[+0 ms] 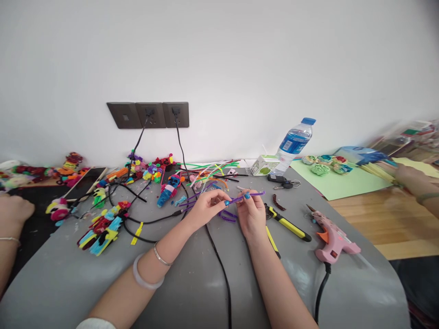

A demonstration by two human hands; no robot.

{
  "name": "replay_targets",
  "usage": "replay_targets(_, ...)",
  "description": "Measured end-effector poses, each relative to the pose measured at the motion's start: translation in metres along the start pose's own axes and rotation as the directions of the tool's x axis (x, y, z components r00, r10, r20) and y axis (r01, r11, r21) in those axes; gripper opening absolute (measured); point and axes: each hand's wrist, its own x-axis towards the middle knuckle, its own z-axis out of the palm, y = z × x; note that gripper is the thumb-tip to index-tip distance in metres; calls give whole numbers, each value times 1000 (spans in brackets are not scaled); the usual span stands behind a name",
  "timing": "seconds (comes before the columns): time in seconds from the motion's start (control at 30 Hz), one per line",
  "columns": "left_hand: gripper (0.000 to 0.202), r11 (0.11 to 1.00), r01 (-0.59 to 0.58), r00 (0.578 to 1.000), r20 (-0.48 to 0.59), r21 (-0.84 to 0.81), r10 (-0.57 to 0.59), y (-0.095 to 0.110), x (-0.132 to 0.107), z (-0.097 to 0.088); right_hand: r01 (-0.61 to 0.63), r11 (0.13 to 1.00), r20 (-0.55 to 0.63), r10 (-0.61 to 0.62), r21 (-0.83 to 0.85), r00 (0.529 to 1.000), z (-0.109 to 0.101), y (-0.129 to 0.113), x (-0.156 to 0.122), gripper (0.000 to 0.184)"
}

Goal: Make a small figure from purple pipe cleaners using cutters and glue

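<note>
Between my two hands a purple pipe cleaner (237,199) is held level above the grey table (192,292). My left hand (210,208) pinches it near its left part, thumb and fingers closed. The thumb and fingers of my right hand (251,214) close on it farther right, and its end sticks out past them. Short bent purple pieces (227,216) lie on the table just behind and between the hands. Beside my right hand are yellow-and-black pliers (290,228), their jaws partly hidden by it. Loose coloured pipe cleaners (219,170) lie beyond the hands.
A pink glue gun (334,240) rests at right, its cord off the front edge. Behind stand a water bottle (295,144) and small carton (265,165); keys (286,183) lie near. Black cables (217,256) cross the table. Pipe-cleaner figures (103,228) lie left. Other people's hands (15,212) show at both sides.
</note>
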Motion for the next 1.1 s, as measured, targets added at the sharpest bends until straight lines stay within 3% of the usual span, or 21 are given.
replay_targets(0.3, 16, 1000, 26, 1000, 14, -4, -26, -5, -1, 3, -92, 992, -46, 96, 84, 994, 0, 0, 2, 36)
replay_targets(0.63, 18, 997, 71, 997, 28, -13, -71, -5, -1, 2, -47, 996, -1, 47, 76, 999, -4, 3, 3, 34)
replay_targets(1.1, 16, 996, 64, 997, 46, -68, -61, -4, -1, 3, -79, 995, 7, 78, 68, 997, -7, 4, 3, 34)
